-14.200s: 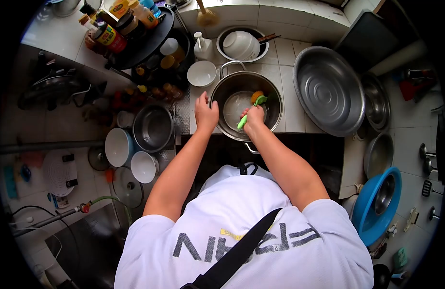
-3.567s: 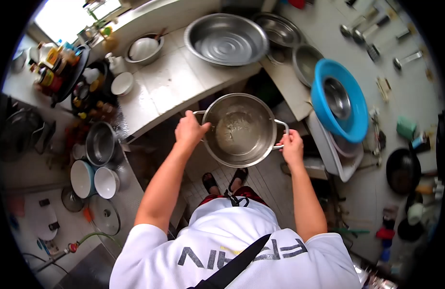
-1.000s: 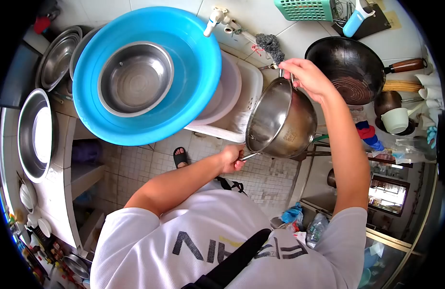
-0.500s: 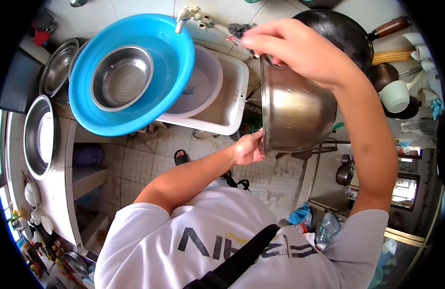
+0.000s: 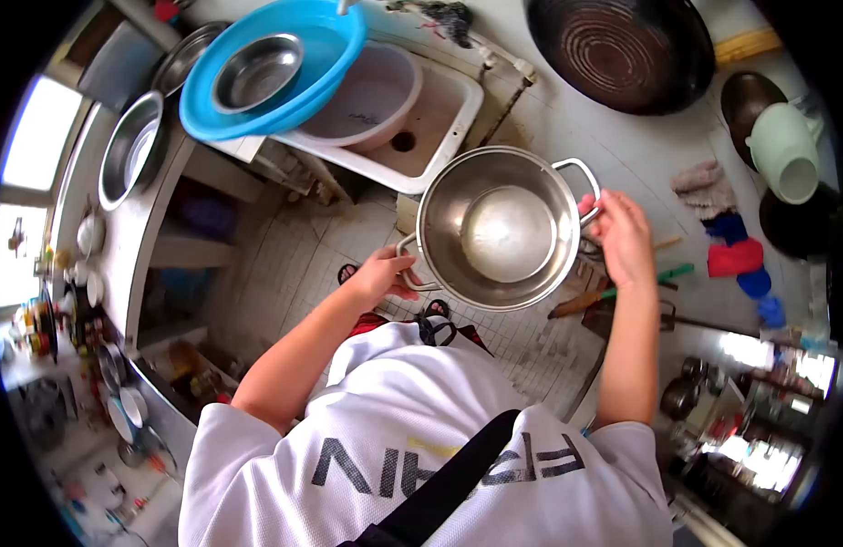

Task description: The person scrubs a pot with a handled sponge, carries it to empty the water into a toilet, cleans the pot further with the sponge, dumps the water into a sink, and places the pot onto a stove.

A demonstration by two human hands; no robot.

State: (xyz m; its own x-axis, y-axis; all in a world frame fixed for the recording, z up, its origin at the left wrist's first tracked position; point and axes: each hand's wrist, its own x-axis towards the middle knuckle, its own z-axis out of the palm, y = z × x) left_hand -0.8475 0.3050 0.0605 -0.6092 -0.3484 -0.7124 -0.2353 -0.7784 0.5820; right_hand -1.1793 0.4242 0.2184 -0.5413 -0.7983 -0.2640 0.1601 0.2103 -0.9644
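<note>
A steel pot (image 5: 508, 232) hangs level above the tiled floor in front of my body, its inside facing up and showing only bare metal. My left hand (image 5: 387, 275) is closed round the looped handle at its left side. At the opposite side my right hand (image 5: 617, 232) grips the other handle, thumb and fingers around it. Beyond the pot stands a white sink (image 5: 458, 118), with its drain hole showing.
A blue basin (image 5: 325, 46) holds a steel bowl (image 5: 257, 75), beside a pale basin (image 5: 385, 96) over the sink. A black wok (image 5: 622, 55) hangs on the wall. At left, a steel basin (image 5: 129, 150) sits on the counter (image 5: 152, 214). A green-handled tool is at right.
The pot, tilted on its side near the sink half a second ago, is now level with its opening up and in front of my body. My right hand has come down with it. The view has turned.
</note>
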